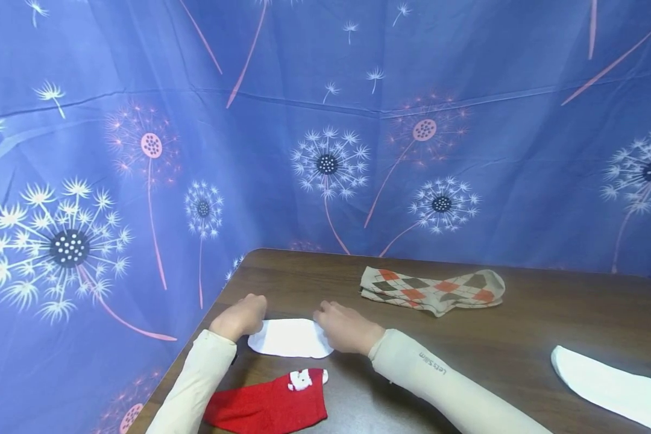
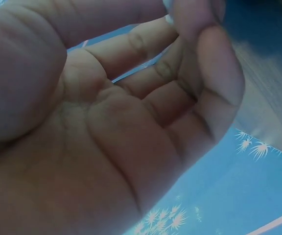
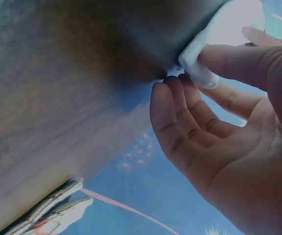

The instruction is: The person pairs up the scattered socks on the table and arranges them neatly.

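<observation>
A low white sock (image 1: 290, 338) lies crosswise over the table, one hand at each end. My left hand (image 1: 242, 317) pinches its left end. In the left wrist view the thumb and index finger of the left hand (image 2: 126, 107) meet, with a sliver of white at the tips. My right hand (image 1: 348, 327) holds the right end. In the right wrist view, the thumb of the right hand (image 3: 229, 132) lies on the folded white sock (image 3: 199, 61) with the fingers curled beneath. Just nearer, a red sock (image 1: 271, 402) with a white figure lies partly behind the left sleeve.
Beige argyle socks (image 1: 434, 290) with orange and brown diamonds lie toward the table's back. Another white sock (image 1: 613, 386) is at the right, cut off by the frame. A blue dandelion-print cloth (image 1: 282, 199) hangs behind the brown wooden table (image 1: 499, 337).
</observation>
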Tool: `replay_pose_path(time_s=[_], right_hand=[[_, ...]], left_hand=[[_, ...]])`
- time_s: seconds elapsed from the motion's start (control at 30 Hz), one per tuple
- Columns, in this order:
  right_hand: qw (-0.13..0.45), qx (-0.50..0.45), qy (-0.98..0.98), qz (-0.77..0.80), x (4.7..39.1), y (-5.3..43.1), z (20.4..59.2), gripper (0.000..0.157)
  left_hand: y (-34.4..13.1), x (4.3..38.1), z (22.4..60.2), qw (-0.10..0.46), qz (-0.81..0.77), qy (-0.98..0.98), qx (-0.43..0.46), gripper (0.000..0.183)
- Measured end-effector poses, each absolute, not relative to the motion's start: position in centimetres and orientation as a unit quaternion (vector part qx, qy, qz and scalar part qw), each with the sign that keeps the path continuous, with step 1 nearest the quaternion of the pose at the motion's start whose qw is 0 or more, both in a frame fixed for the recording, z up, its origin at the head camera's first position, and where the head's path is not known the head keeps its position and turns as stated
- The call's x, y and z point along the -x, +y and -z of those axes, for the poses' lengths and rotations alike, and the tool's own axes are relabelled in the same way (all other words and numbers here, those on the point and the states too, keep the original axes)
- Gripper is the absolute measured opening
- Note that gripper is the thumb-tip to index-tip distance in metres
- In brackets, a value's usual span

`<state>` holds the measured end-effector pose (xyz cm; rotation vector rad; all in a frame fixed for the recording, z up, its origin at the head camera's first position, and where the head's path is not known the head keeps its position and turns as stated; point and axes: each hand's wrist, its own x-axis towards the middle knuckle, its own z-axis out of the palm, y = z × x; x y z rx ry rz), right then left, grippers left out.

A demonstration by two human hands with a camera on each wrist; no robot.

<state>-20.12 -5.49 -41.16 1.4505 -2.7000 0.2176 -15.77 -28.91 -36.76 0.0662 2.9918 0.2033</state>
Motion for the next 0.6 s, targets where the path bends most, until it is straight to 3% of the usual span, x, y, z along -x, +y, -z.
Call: replay_pose_path(time_s=[0.27, 0.6], right_hand=[[0.014, -0.456, -0.882, -0.122, 20.43, -5.36, 41.11, 0.041], [-0.002, -0.449, -0.879, -0.160, 20.84, -4.54, 40.82, 0.023]], left_hand=[[-29.21, 15.75, 37.12, 0.058, -0.112, 0.991, -0.032, 0.044], [-28.97, 15.58, 36.91, 0.069, -0.134, 0.988, -0.021, 0.039]])
